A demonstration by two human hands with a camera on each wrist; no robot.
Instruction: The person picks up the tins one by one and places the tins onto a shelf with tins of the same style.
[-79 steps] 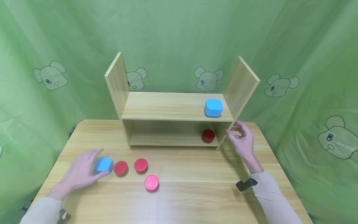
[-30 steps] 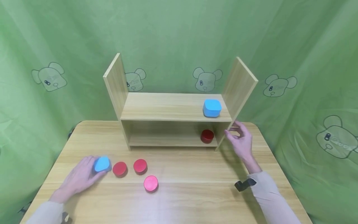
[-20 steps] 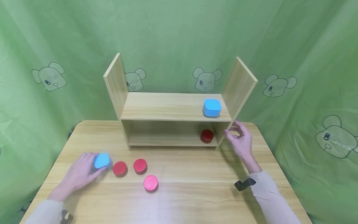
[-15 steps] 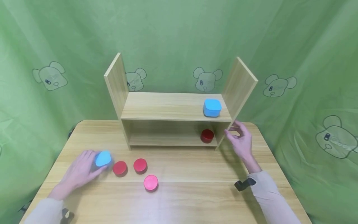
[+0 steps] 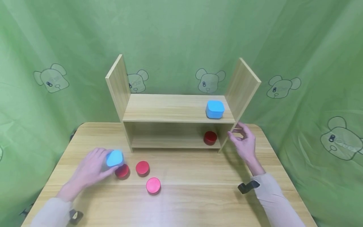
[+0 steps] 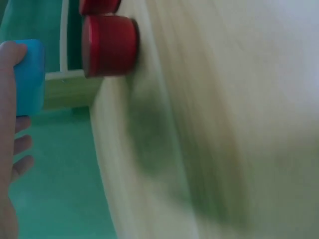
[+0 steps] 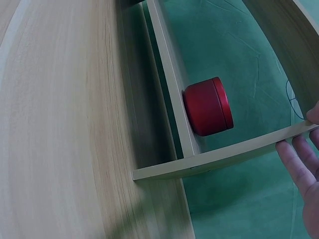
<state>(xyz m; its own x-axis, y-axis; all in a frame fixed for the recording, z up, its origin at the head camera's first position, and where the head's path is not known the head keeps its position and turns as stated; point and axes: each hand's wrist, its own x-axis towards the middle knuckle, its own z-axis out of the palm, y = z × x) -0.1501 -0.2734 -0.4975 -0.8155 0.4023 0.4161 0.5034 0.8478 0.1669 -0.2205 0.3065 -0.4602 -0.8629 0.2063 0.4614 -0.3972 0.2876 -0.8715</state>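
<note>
My left hand (image 5: 92,167) grips a small blue rounded box (image 5: 114,158) and holds it lifted just above the table, over a red round tin (image 5: 122,171); in the left wrist view the blue box (image 6: 27,77) sits against my fingers with that red tin (image 6: 108,46) beyond it. My right hand (image 5: 244,143) rests with loose fingers against the right side panel of the wooden shelf (image 5: 244,86), holding nothing. A second blue box (image 5: 215,109) stands on the upper shelf at the right. A dark red tin (image 5: 210,137) sits on the lower shelf, also seen in the right wrist view as the red tin (image 7: 208,106).
Another red tin (image 5: 142,168) and a pink tin (image 5: 153,185) lie on the wooden table (image 5: 198,195) in front of the shelf. Green cloth with bear prints hangs behind and at both sides.
My left hand has closed round the blue box, lifted it off the table and carried it right and toward the shelf. My right hand has stayed at the shelf's side panel.
</note>
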